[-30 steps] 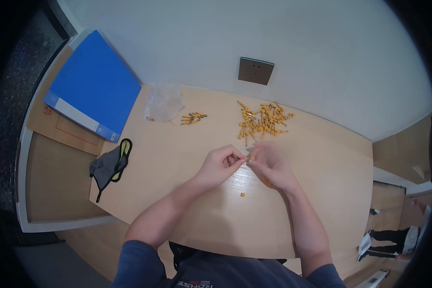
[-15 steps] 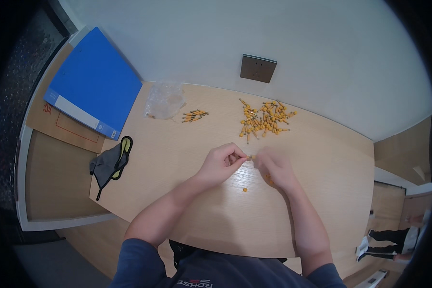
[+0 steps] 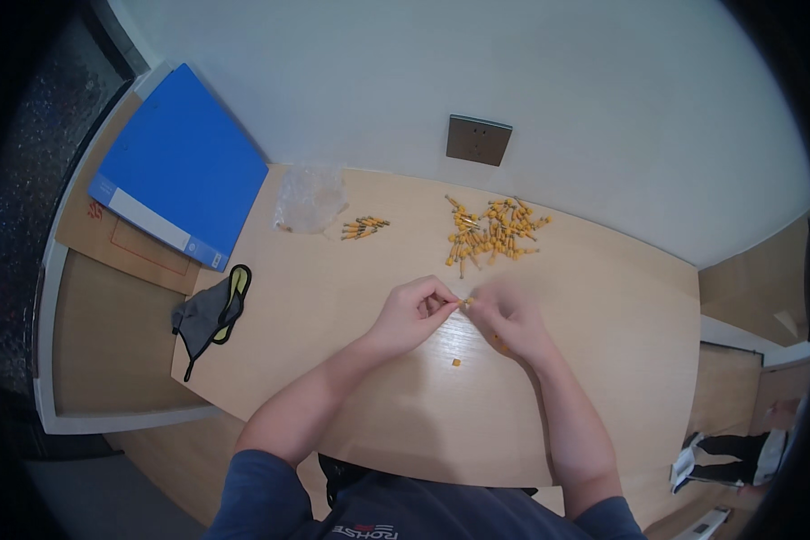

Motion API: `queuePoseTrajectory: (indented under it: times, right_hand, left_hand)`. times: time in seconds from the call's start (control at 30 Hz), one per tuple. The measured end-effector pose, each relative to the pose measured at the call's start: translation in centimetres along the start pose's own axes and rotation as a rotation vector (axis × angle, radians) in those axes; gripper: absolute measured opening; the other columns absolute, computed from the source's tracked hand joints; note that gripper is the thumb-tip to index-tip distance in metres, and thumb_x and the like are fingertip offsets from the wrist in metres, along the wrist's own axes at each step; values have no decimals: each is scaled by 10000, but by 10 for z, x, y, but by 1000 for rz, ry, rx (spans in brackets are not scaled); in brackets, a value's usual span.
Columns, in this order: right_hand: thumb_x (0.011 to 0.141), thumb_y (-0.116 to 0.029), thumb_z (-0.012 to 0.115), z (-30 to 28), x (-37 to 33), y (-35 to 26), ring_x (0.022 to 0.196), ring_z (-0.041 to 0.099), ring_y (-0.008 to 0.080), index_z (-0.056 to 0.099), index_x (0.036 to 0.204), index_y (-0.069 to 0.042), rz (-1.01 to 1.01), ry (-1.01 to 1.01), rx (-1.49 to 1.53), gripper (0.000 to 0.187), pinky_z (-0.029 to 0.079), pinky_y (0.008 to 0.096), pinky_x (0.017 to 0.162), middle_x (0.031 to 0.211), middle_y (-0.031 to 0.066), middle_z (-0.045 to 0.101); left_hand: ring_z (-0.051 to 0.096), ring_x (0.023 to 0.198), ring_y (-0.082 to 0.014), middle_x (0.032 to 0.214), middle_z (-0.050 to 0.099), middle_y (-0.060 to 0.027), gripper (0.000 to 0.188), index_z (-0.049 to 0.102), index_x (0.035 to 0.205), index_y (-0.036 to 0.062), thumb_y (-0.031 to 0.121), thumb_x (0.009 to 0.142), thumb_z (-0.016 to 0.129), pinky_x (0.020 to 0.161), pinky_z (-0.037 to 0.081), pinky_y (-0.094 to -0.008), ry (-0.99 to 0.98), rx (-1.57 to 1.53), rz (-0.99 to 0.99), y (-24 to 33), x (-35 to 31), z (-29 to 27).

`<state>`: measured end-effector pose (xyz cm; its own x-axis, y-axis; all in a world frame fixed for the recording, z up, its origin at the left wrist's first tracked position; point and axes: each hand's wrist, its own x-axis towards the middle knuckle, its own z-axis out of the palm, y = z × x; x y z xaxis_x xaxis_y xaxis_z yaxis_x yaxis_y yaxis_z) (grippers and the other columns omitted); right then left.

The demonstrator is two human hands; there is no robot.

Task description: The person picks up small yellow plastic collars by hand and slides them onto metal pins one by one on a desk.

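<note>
Over the middle of the table, my left hand (image 3: 412,317) pinches a small yellow-orange stick-like piece (image 3: 464,303) between thumb and forefinger. My right hand (image 3: 515,326) meets the piece's other end with closed fingers, partly smeared by motion. A small yellow-orange block (image 3: 456,363) lies on the table between my forearms. Other orange bits (image 3: 499,342) show beside my right hand, partly hidden by it. Beyond my hands lies a loose heap of similar yellow-orange pieces (image 3: 490,236), many with grey ends. Farther left, several grey-ended pieces (image 3: 364,227) lie in a small row.
A clear plastic bag (image 3: 310,200) lies at the table's back left, near a blue binder (image 3: 184,153). A grey mask with black edging (image 3: 209,310) rests at the left edge. A dark socket plate (image 3: 479,139) is on the wall. Another person (image 3: 738,457) is at the far right.
Both hands stay together at the small piece; my right hand's fingers have shifted slightly toward my left hand. The heap, the row and the block lie as before; the view has tilted slightly.
</note>
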<state>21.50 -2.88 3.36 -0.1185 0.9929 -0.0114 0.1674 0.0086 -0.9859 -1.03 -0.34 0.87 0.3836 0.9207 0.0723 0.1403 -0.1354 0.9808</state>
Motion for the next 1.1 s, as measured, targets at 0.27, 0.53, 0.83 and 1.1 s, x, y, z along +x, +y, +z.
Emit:
queuePoseTrajectory:
  times: [0.27, 0.53, 0.83, 1.1]
  right_hand:
    - [1011, -150, 777, -9, 2, 7, 709, 550, 48, 719, 1020, -18, 157, -114, 0, 145, 465, 260, 635, 779, -20, 643]
    - [1041, -185, 751, -2, 0, 5, 736, 594, 72, 744, 990, -13, -60, -98, -186, 179, 511, 282, 683, 807, 21, 687]
    - [1063, -163, 713, -4, 1, -6, 807, 656, 98, 754, 1090, -1, 109, -20, -73, 169, 544, 275, 756, 906, 40, 733]
    - [1055, -47, 688, -8, 6, -9, 907, 667, 96, 669, 1257, 37, 188, 78, 237, 220, 550, 254, 796, 1028, 36, 717]
  left_hand:
    - [491, 694, 28, 846, 661, 65, 53, 742, 994, 48, 28, 1001, 791, 617, 417, -186, -23, 31, 23, 1, -1, 1]
    - [484, 692, 22, 854, 673, 61, 45, 751, 1000, 39, 22, 994, 792, 613, 412, -189, -24, 31, 35, -2, -1, -2]
    - [501, 721, -14, 880, 679, 52, 132, 758, 1111, 36, 7, 985, 783, 639, 433, -216, 73, 24, 65, 3, 6, -6]
    - [637, 782, -157, 972, 674, -92, 120, 736, 1051, 15, 6, 940, 780, 702, 510, -296, 620, 582, 185, -44, 36, -112]
